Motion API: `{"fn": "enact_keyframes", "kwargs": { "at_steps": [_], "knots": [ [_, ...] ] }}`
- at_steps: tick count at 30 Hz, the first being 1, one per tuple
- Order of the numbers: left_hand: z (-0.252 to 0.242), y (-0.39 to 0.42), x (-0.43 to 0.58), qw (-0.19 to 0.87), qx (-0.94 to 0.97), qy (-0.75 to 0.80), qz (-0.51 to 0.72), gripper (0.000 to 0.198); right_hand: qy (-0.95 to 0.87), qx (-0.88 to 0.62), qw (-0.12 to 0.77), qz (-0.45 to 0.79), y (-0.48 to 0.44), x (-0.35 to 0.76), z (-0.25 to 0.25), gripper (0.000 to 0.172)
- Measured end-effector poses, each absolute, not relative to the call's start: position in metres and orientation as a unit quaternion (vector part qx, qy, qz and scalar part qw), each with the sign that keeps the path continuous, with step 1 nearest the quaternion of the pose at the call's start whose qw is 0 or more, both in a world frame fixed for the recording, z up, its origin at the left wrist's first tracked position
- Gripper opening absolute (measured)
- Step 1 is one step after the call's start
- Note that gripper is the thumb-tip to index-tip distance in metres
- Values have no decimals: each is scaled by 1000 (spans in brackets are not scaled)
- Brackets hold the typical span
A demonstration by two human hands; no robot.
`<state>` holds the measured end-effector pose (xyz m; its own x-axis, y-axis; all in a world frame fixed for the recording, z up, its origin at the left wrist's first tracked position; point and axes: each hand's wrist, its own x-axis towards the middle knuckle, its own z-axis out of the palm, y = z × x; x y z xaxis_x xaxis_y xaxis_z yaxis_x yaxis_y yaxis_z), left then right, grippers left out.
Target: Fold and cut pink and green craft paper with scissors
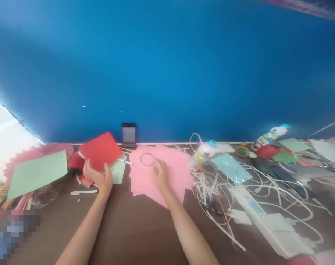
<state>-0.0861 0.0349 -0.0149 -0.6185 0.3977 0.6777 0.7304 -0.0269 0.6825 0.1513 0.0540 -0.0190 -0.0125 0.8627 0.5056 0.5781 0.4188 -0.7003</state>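
Observation:
My left hand (pixel 99 178) is at the lower edge of a red sheet of paper (pixel 102 149), its fingers and thumb apart in front of the sheet. The sheet sits tilted by a dark red roll (pixel 77 162). Over a stack of pink paper sheets (pixel 173 167) rests my right hand (pixel 161 175), its thumb and fingers apart. Its fingertips are at the right side of a thin round ring (pixel 147 159) lying on the pink paper; whether they touch it I cannot tell. A white marker-like pen (pixel 125 161) lies left of the pink stack.
A small dark-framed device (pixel 129 135) stands against the blue wall. Left are a green sheet (pixel 39 173) and a pink pleated paper fan (pixel 43 151). Right are a glue bottle (pixel 204 152), a blue packet (pixel 232 168), scissors (pixel 216 208), tangled white cables and a power strip (pixel 255 213).

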Motion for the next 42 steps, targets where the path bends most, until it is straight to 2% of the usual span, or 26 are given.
{"fn": "enact_keyframes", "kwargs": {
  "at_steps": [2,4,7,9,12,14,15,17,20,23,25,29,31,35,37,39,40,42],
  "knots": [
    [-12,33,-81,163,-466,-654,-573,66,-758,-510,389,120,55,146,-19,34],
    [-13,30,-74,154,-533,-608,-568,56,-791,-510,319,107,58,143,-18,26],
    [-17,24,-63,60,-706,-488,-509,25,-815,-507,260,106,64,133,-7,21],
    [-19,18,-55,-33,-810,-408,-421,18,-821,-495,261,116,66,120,8,23],
    [-17,11,-43,-126,-866,-363,-321,21,-821,-449,303,180,61,93,35,30],
    [-13,8,-37,-154,-872,-353,-302,29,-830,-410,303,227,51,81,51,42],
    [-11,8,-36,-161,-870,-354,-304,33,-836,-399,287,244,45,79,56,46],
    [-8,9,-35,-167,-861,-364,-312,37,-843,-404,240,262,29,87,59,44],
    [-8,11,-37,-183,-860,-366,-306,31,-841,-469,151,224,2,120,47,39],
    [-9,14,-38,-214,-847,-379,-304,25,-808,-565,56,157,-25,157,25,55],
    [-9,15,-39,-238,-822,-400,-329,26,-816,-559,31,144,-40,173,12,59],
    [-12,19,-43,-263,-778,-433,-373,27,-831,-545,61,90,-61,179,5,46],
    [-14,20,-46,-276,-770,-433,-379,36,-836,-535,91,83,-65,177,13,38],
    [-12,18,-49,-338,-761,-395,-388,61,-833,-509,101,194,-54,184,53,29],
    [-9,16,-46,-357,-766,-384,-372,51,-822,-511,96,234,-41,190,78,32],
    [-5,15,-41,-352,-773,-398,-346,21,-827,-503,117,223,-28,194,99,30],
    [-5,15,-39,-343,-774,-414,-334,14,-831,-505,140,185,-23,196,106,27],
    [-5,16,-36,-324,-767,-451,-321,30,-825,-521,211,66,-18,195,111,26]
  ]
}}
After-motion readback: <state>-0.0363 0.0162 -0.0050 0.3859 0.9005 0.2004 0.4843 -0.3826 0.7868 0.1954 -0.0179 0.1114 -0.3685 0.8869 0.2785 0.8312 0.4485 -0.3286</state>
